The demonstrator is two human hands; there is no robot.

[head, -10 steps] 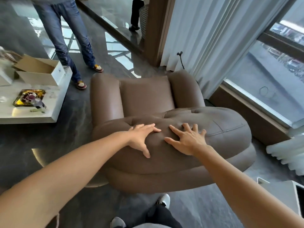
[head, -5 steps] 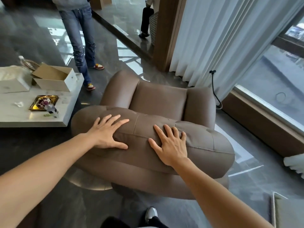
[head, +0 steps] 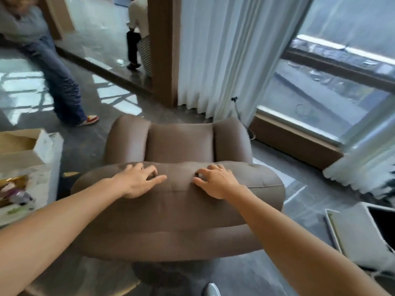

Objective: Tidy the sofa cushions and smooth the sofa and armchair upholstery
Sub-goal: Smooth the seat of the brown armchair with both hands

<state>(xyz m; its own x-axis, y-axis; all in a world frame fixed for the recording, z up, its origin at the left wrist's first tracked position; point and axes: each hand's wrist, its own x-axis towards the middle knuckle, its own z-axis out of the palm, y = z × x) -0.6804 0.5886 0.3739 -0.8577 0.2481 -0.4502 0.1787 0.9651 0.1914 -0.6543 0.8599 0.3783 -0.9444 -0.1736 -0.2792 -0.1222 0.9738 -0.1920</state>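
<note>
A brown leather armchair [head: 177, 212] stands with its padded backrest towards me. Beyond the backrest I see the seat cushion [head: 180, 144] between two rounded armrests. My left hand [head: 139, 180] lies palm down on the top left of the backrest, fingers spread over the crest. My right hand [head: 215, 181] rests on the top right of the backrest, with its fingers bent and their tips pressing into the upholstery. A seam runs between the two hands. Neither hand holds anything. No sofa or loose cushion is in view.
A white low table [head: 50, 165] with an open cardboard box [head: 19, 146] stands at left. A person in jeans [head: 62, 86] stands behind it, another person [head: 134, 35] farther back. White curtains [head: 224, 56] and a window ledge [head: 295, 142] lie beyond the chair. A flat white panel [head: 359, 231] lies at right.
The armchair has swung round so its back faces me squarely. Both hands have slid up to the crest of the backrest, and the right hand's fingers have curled.
</note>
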